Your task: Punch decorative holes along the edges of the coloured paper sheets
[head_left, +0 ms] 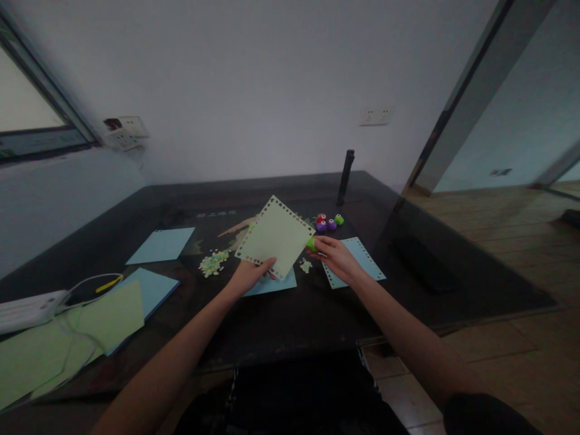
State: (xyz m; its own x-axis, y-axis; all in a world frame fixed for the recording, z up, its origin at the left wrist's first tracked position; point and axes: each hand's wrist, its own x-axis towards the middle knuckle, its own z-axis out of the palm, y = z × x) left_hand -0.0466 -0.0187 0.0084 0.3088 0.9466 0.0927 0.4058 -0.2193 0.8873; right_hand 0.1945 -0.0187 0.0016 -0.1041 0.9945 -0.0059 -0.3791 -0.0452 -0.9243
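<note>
Between the thumb and fingers of my left hand (252, 275) is a pale green sheet of paper (277, 237), tilted up above the table. Small punched holes run along its edges. At the sheet's right corner, my right hand (336, 255) is closed around a small bright green craft punch (310, 244). Partly hidden under the raised sheet lies a blue sheet (283, 285). A blue sheet with punched edges (362, 261) rests beneath and beside my right hand. Small paper cut-outs form a larger pile (212, 263) on the left and a smaller one (305, 264) between my hands.
Several red, purple and green punches (331, 223) sit behind my right hand. A black upright object (345, 178) stands at the back. On the left are a blue sheet (163, 245), green sheets (113, 314) and a white power strip (34, 309) with cables. A dark flat object (423, 263) lies right.
</note>
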